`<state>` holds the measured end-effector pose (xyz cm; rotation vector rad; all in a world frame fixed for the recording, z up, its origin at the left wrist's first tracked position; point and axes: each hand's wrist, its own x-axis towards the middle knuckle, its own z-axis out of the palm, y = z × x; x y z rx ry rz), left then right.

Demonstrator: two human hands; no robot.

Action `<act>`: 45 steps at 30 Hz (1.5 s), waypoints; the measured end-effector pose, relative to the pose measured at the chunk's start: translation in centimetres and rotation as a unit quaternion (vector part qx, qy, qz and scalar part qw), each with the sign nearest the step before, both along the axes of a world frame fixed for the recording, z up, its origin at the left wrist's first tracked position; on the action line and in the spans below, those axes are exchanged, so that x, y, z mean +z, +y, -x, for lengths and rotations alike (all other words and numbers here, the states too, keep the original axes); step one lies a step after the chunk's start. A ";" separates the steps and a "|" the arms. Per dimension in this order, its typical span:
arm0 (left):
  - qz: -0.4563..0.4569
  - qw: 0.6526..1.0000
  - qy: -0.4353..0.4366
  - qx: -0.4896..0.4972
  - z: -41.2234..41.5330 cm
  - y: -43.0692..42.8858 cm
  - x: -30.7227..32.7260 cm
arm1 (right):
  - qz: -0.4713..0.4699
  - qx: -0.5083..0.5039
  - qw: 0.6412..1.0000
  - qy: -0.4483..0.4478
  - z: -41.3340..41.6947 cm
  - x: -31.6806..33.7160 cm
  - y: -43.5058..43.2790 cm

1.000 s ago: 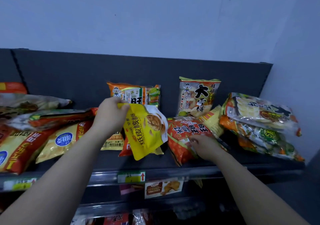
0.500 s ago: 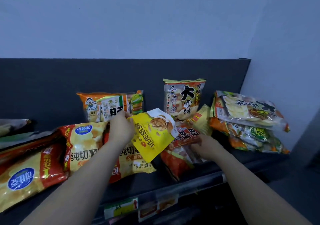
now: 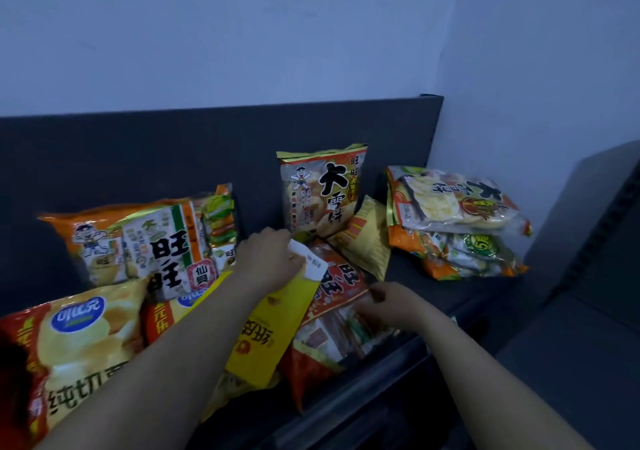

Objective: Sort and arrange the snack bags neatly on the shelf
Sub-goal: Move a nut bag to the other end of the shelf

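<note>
My left hand (image 3: pixel 268 259) grips the white top edge of a yellow snack bag (image 3: pixel 270 332), which hangs down over the front of the shelf. My right hand (image 3: pixel 388 306) holds the right side of a red rice-cracker bag (image 3: pixel 332 311) lying flat just right of the yellow one. Behind them a large rice-cracker bag (image 3: pixel 322 190) stands upright against the dark back panel. A small yellow pack (image 3: pixel 367 238) leans beside it.
An orange multi-pack bag (image 3: pixel 145 241) lies at the back left. Red and yellow chip bags (image 3: pixel 76 349) fill the front left. Two stacked clear cracker bags (image 3: pixel 457 221) sit at the right end, by the wall. The dark shelf (image 3: pixel 408 276) shows bare between them and my right hand.
The view has moved closer and swung right. My left hand carried the yellow bag right and back, over the red bag's left edge. My right hand stays on the red bag.
</note>
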<state>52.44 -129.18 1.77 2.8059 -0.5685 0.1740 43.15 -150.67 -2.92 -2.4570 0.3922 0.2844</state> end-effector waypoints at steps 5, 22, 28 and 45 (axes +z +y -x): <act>0.024 0.997 0.022 -0.067 -1.5 -4.6 1.0 | 0.064 -0.074 0.991 -0.089 -0.5 1.1 -1.8; -0.103 0.984 0.124 -0.077 -13.1 -15.1 -6.3 | 0.005 -0.078 0.994 -0.078 -6.5 -2.8 -5.7; -0.082 0.990 0.090 -0.074 -13.7 -15.7 -7.4 | -0.037 -0.083 0.990 -0.112 -6.7 -3.3 -5.8; 0.033 0.995 -0.067 -0.063 -10.8 -13.2 -0.1 | -0.185 -0.150 0.942 -0.237 -5.1 -1.1 -2.3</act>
